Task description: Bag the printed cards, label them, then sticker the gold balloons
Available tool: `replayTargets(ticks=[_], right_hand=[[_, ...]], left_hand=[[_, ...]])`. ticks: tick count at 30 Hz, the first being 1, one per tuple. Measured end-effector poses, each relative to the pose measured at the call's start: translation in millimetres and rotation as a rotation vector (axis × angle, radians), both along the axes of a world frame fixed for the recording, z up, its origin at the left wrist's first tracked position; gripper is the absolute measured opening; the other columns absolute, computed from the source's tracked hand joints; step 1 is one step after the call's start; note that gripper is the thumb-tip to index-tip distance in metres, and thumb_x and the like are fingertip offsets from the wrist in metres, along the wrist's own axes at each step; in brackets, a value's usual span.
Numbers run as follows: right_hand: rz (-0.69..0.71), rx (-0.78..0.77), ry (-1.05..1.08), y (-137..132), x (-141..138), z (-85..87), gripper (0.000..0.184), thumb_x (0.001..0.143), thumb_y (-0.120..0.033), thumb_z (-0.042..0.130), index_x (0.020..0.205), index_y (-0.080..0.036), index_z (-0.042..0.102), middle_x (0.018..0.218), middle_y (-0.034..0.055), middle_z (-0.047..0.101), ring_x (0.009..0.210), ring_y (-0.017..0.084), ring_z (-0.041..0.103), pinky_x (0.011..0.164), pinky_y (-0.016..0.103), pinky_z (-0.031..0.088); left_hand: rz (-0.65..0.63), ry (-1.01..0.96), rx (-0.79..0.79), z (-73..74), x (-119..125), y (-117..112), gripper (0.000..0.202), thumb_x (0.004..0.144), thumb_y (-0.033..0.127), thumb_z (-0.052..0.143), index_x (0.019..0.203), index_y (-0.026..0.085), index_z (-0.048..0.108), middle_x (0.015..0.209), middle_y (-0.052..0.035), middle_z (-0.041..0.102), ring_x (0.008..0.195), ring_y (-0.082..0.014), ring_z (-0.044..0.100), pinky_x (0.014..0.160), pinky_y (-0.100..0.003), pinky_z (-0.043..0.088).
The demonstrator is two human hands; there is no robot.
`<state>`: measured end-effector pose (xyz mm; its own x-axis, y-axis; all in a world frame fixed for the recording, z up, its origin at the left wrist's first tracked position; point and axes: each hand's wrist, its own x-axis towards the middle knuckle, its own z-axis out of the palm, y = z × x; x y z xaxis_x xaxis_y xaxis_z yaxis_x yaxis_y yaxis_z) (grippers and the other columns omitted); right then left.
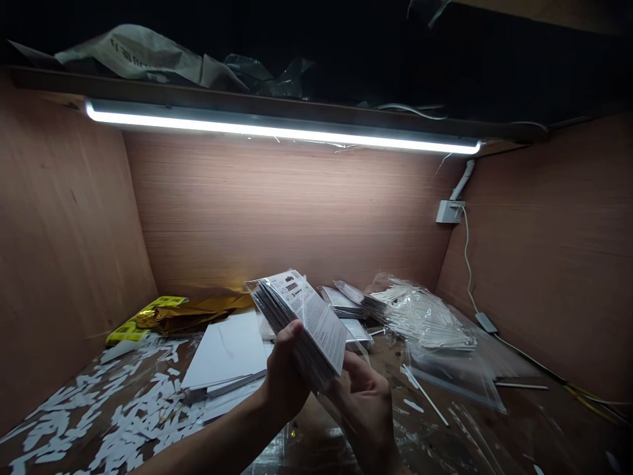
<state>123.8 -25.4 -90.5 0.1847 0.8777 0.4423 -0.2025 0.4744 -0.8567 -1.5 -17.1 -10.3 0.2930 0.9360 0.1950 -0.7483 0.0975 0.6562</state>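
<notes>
A thick stack of printed cards [316, 316] in clear plastic is held up, tilted, above the middle of the bench. My left hand [287, 369] is closed round its left side, with the thumb pressed on the edges of the cards. At the lower right corner, my right hand [363, 392] has bent fingers against the stack; part of them is hidden behind it. The top card shows small dark print and a hanging slot. Behind the stack lie more plastic-wrapped card packs [343, 303].
White sheets [227, 349] lie left of my hands, beside scattered paper scraps [143, 415]. Gold film [198, 313] and a yellow packet [131, 328] are at the back left. A bag of white sticks [430, 316] and a switch cable [487, 322] lie right. A lamp [281, 132] hangs above.
</notes>
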Motion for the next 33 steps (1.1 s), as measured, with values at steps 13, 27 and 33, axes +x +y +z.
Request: replayTargets(ticks=[13,27,33], right_hand=[[-0.289,0.122,-0.324,-14,-4,13.4,0.016,0.085,-0.032,0.08,0.081,-0.016,0.082,0.072,0.005,0.075,0.067,0.021,0.07,0.057,0.025,0.054],[-0.166,0.593,-0.697,-22,6,27.1,0.033,0.1,-0.015,0.062,0.129,-0.026,0.074,0.116,0.0082,0.078,0.11,0.024,0.075,0.093,0.032,0.062],[-0.175,0.588,-0.714,-27,2,30.5,0.037,0.101,-0.013,0.056,0.131,-0.027,0.073,0.121,0.0073,0.078,0.114,0.023,0.074,0.096,0.029,0.061]], left_hand=[[0.015,-0.041,0.007,-6.9,13,-1,0.045,0.078,0.058,0.079,0.086,0.014,0.07,0.069,-0.0058,0.071,0.058,-0.0214,0.065,0.053,-0.031,0.051],[0.17,-0.311,-0.118,11.9,7,12,0.038,0.074,0.045,0.082,0.093,0.014,0.071,0.079,-0.0072,0.074,0.086,-0.0331,0.075,0.081,-0.043,0.062],[0.197,-0.363,-0.148,12.2,10,9,0.035,0.076,0.042,0.078,0.095,0.013,0.072,0.083,-0.0083,0.076,0.085,-0.0323,0.076,0.08,-0.041,0.062]])
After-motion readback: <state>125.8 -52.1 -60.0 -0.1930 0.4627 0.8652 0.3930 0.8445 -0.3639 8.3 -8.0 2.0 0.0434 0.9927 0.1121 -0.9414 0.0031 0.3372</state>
